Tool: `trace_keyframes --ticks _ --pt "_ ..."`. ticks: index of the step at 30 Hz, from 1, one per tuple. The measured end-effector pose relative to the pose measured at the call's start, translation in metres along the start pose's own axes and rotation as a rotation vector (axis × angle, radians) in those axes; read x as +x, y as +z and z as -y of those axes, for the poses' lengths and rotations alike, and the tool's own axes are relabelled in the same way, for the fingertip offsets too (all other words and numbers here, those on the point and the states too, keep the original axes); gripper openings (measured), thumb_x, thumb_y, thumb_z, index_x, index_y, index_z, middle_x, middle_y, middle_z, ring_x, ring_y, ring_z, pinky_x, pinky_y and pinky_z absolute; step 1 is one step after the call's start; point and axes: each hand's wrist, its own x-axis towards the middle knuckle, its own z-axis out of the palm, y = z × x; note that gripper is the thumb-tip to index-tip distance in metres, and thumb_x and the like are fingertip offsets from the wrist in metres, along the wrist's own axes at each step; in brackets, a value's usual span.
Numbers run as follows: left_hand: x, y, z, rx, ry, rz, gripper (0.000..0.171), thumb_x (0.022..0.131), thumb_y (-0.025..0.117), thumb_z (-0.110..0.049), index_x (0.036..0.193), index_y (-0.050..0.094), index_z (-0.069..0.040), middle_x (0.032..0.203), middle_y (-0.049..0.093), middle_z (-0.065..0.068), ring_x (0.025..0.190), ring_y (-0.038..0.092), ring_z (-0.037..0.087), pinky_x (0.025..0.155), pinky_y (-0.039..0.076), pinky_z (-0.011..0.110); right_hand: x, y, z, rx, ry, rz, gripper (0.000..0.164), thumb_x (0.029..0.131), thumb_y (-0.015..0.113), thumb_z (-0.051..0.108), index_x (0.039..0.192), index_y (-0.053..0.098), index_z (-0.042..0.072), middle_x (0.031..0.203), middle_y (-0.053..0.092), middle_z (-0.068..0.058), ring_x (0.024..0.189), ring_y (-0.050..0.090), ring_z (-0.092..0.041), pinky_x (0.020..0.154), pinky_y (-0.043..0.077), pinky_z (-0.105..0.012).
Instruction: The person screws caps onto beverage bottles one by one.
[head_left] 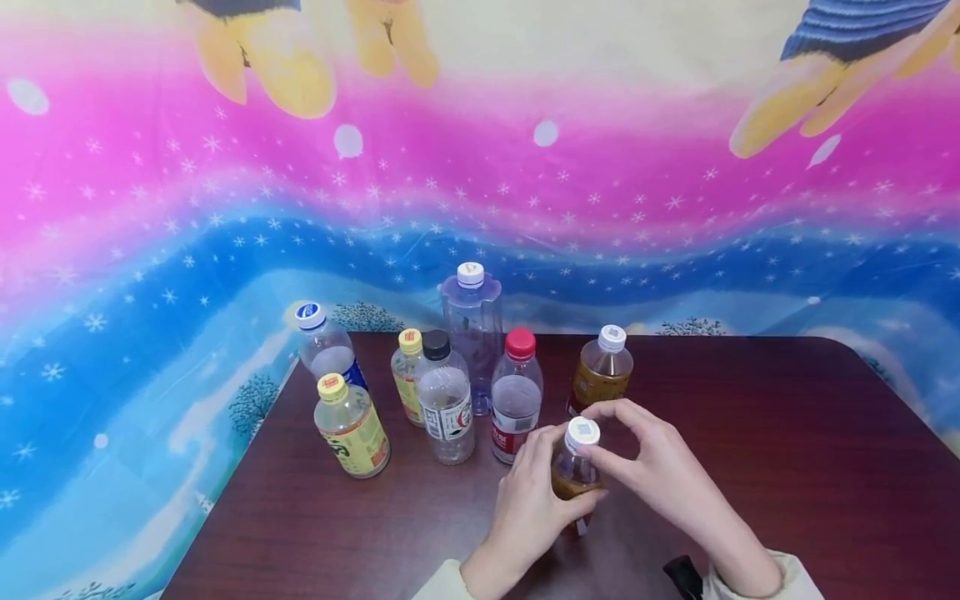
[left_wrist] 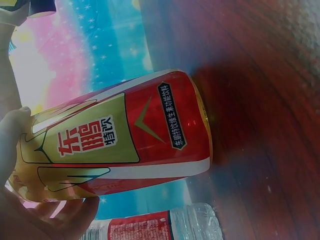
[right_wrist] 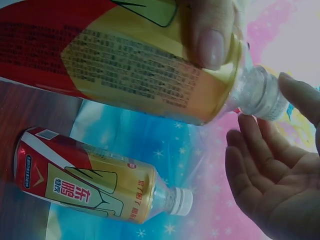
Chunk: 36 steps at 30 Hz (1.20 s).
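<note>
A drink bottle (left_wrist: 110, 135) with a red and gold label and amber-looking contents is at the front of the group. My left hand (head_left: 528, 500) grips its body, with the thumb across the upper label in the right wrist view. On top is a white cap (head_left: 582, 432), fitted on the neck. My right hand (head_left: 663, 458) holds this cap loosely between thumb and curved fingers. Just behind stands a matching bottle (right_wrist: 90, 180) with its white cap on. Left of my left hand is a clear bottle with a red cap (head_left: 520, 343).
Several other capped bottles stand to the left: a black-capped one (head_left: 444, 408), yellow-labelled ones (head_left: 352, 437), a blue-labelled one (head_left: 326, 350) and a tall purplish one (head_left: 472, 325). The dark wooden table (head_left: 787, 433) meets a patterned cloth backdrop (head_left: 645, 225). A small black object (head_left: 682, 577) lies by my right sleeve.
</note>
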Motion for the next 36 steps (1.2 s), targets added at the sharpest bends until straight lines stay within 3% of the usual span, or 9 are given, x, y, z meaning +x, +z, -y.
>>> trace_keyframes --ticks 3,7,13,25,33,36 --pt "-0.001 0.000 0.001 -0.004 0.006 -0.010 0.070 0.072 0.080 -0.046 0.130 0.047 -0.021 0.124 0.057 -0.005 0.110 0.057 0.013 0.079 0.054 0.038 0.000 0.004 0.000 0.026 -0.010 0.021 0.035 0.081 0.076 0.024 0.112 0.060 0.015 0.108 0.065 0.004 0.102 0.060 -0.017 0.086 0.049 -0.041" --pt "-0.001 -0.001 0.002 0.002 0.019 -0.018 0.070 0.072 0.080 -0.045 0.129 0.048 -0.020 0.124 0.057 -0.004 0.111 0.058 0.014 0.080 0.054 0.039 -0.001 0.006 -0.003 0.117 -0.073 0.109 0.043 0.089 0.067 0.023 0.129 0.054 0.017 0.126 0.062 -0.002 0.115 0.057 -0.018 0.091 0.050 -0.040" --pt "-0.001 -0.002 0.003 0.003 0.006 0.007 0.071 0.072 0.080 -0.045 0.130 0.047 -0.019 0.125 0.057 -0.004 0.111 0.057 0.014 0.082 0.054 0.039 -0.001 0.002 -0.006 0.198 -0.107 0.188 0.036 0.096 0.056 0.022 0.132 0.056 0.022 0.132 0.060 -0.001 0.118 0.051 0.001 0.090 0.050 -0.026" --pt "-0.001 -0.003 0.002 0.006 0.018 0.009 0.072 0.073 0.080 -0.044 0.131 0.046 -0.019 0.124 0.057 -0.004 0.110 0.057 0.014 0.082 0.054 0.037 0.001 0.002 0.002 0.087 0.009 0.057 0.030 0.087 0.068 0.025 0.117 0.067 0.018 0.115 0.069 0.001 0.111 0.061 -0.022 0.089 0.049 -0.047" --pt "-0.001 0.001 0.002 0.009 0.036 -0.024 0.071 0.072 0.080 -0.045 0.129 0.047 -0.021 0.123 0.057 -0.005 0.110 0.058 0.013 0.079 0.054 0.037 0.004 0.011 0.002 0.007 0.039 -0.034 0.034 0.075 0.080 0.026 0.100 0.060 0.012 0.096 0.062 0.002 0.092 0.057 -0.016 0.079 0.047 -0.038" --pt "-0.001 0.002 0.002 0.014 0.051 -0.038 0.070 0.072 0.080 -0.045 0.128 0.047 -0.021 0.123 0.057 -0.005 0.109 0.058 0.013 0.077 0.055 0.036 0.004 0.014 0.002 -0.002 0.020 -0.028 0.040 0.076 0.080 0.028 0.104 0.059 0.010 0.099 0.063 -0.001 0.093 0.057 -0.017 0.078 0.047 -0.038"
